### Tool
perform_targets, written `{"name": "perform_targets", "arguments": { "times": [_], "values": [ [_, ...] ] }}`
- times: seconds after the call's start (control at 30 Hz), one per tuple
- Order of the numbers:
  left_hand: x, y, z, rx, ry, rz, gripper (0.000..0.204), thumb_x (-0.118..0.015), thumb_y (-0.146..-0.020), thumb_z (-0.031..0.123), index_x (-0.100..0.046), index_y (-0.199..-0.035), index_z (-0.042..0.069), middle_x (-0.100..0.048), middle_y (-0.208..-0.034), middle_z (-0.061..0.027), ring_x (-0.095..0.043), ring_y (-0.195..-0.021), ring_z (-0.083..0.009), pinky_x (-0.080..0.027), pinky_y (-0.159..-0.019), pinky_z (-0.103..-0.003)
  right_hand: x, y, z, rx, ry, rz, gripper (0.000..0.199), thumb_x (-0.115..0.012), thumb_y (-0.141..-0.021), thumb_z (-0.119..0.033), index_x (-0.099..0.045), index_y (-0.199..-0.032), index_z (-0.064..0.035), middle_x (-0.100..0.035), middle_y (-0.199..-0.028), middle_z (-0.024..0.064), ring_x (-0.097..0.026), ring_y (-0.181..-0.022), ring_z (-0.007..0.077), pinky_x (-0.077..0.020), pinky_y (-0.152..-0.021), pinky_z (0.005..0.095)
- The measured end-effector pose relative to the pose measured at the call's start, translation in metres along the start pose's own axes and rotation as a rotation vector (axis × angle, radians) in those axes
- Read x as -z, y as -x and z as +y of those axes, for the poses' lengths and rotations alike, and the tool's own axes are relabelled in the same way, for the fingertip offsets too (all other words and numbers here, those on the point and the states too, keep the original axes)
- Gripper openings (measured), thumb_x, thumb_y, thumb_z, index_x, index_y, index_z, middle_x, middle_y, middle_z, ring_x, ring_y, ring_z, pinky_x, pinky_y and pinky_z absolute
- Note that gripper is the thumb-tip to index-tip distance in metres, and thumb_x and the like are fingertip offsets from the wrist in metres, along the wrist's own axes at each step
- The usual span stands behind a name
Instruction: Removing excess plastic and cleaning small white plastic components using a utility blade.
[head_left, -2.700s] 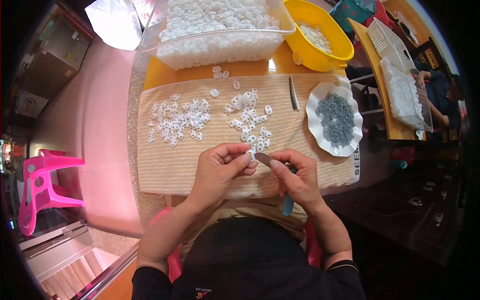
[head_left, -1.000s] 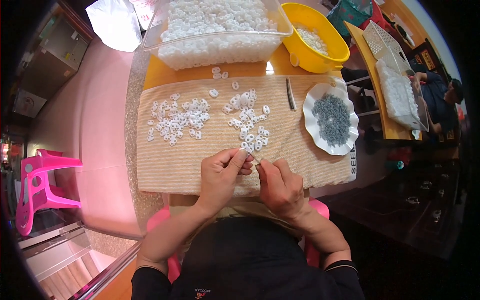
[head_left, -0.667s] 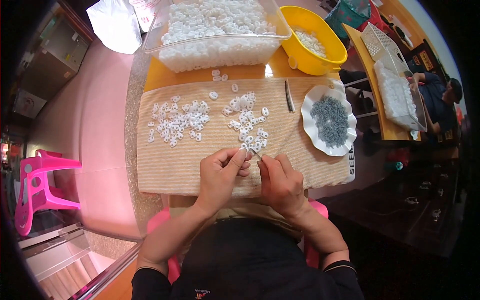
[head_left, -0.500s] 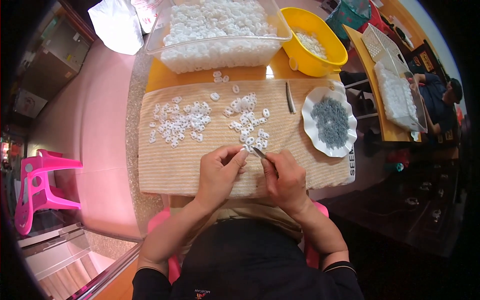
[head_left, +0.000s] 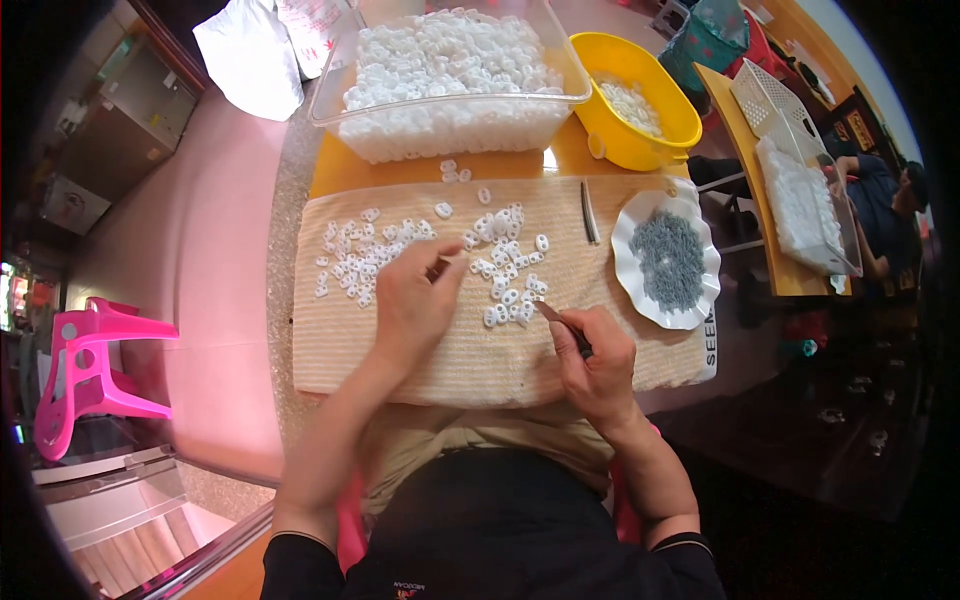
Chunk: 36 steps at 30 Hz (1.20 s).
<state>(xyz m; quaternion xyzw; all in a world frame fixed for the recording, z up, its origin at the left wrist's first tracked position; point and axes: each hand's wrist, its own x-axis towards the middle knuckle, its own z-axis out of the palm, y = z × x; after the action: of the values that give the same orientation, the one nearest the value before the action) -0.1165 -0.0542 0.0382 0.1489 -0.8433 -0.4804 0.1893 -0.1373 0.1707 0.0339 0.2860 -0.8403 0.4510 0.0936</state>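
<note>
My right hand (head_left: pixel 600 360) is closed round a slim, pointed, dark metal tool (head_left: pixel 547 311). Its tip reaches the edge of the right-hand pile of white two-holed plastic pieces (head_left: pixel 508 262). Slightly blurred, my left hand (head_left: pixel 415 300) hovers between this pile and the left-hand pile of similar pieces (head_left: pixel 365 262). Its thumb and forefinger are drawn together, and what they hold, if anything, I cannot make out. Both piles lie on a striped beige cloth (head_left: pixel 460 365). To the right, a scalloped white plate (head_left: pixel 628 275) carries many small grey pieces (head_left: pixel 668 262).
Behind the cloth stand a clear tub (head_left: pixel 450 112) full of white pieces and a yellow basin (head_left: pixel 655 150). Two thin strips (head_left: pixel 590 212) lie left of the plate. A pink stool (head_left: pixel 95 370) is at far left. Another person (head_left: pixel 885 215) sits at far right.
My left hand has moved up and left, away from the tool tip. My right hand has drawn slightly right and down, still holding the tool. The whole view has shifted a little.
</note>
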Motion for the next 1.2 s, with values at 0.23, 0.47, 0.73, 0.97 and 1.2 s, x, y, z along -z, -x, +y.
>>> {"name": "perform_targets", "arguments": {
  "times": [0.23,0.47,0.73,0.97,1.2],
  "values": [
    [0.018,-0.068,-0.03,-0.196,-0.34,-0.003,0.024,-0.069,-0.084,0.019,-0.072,-0.101,0.003,-0.07,-0.091,-0.0171,-0.068,-0.084,-0.0314,-0.052,-0.077,-0.041,0.0,0.001,0.001,0.015,-0.061,-0.03,0.007,-0.07,-0.086,-0.001,-0.065,-0.091,-0.0009,-0.056,-0.069,0.0109,-0.054,-0.057,0.0214,-0.0407,-0.053,0.0332],
    [0.016,-0.084,-0.022,-0.209,-0.513,-0.249,0.023,-0.07,-0.081,0.019,-0.073,-0.098,0.005,-0.069,-0.096,-0.0137,-0.064,-0.095,-0.0335,-0.051,-0.083,-0.044,0.001,0.001,0.003,0.008,-0.078,-0.032,0.008,-0.07,-0.085,-0.001,-0.064,-0.09,-0.0015,-0.055,-0.069,0.0113,-0.054,-0.057,0.0229,-0.0404,-0.052,0.0341],
    [0.014,-0.098,-0.027,-0.238,-0.527,-0.298,0.02,-0.072,-0.078,0.013,-0.074,-0.096,0.004,-0.067,-0.09,-0.0137,-0.066,-0.086,-0.0302,-0.052,-0.077,-0.038,0.004,-0.002,0.004,0.043,-0.096,-0.083,0.008,-0.07,-0.085,0.0,-0.064,-0.09,-0.0009,-0.055,-0.07,0.0115,-0.053,-0.057,0.0238,-0.0398,-0.052,0.0338],
    [0.015,-0.089,-0.019,-0.34,-0.445,-0.3,0.014,-0.07,-0.079,0.003,-0.071,-0.093,0.002,-0.066,-0.087,-0.0136,-0.066,-0.081,-0.0276,-0.052,-0.073,-0.035,0.007,-0.006,-0.001,0.05,-0.119,-0.079,0.009,-0.07,-0.084,0.001,-0.064,-0.091,-0.0003,-0.055,-0.07,0.0111,-0.052,-0.057,0.0226,-0.039,-0.053,0.0327],
    [0.007,-0.021,0.023,0.127,0.227,-0.32,0.013,-0.074,-0.083,0.0,-0.07,-0.096,-0.001,-0.069,-0.087,-0.0045,-0.065,-0.078,-0.01,-0.053,-0.071,-0.024,0.009,-0.001,0.008,-0.063,-0.2,-0.062,0.006,-0.068,-0.09,-0.002,-0.065,-0.093,0.0009,-0.055,-0.071,0.0034,-0.051,-0.061,0.0104,-0.0379,-0.053,0.0265]
  ]
}}
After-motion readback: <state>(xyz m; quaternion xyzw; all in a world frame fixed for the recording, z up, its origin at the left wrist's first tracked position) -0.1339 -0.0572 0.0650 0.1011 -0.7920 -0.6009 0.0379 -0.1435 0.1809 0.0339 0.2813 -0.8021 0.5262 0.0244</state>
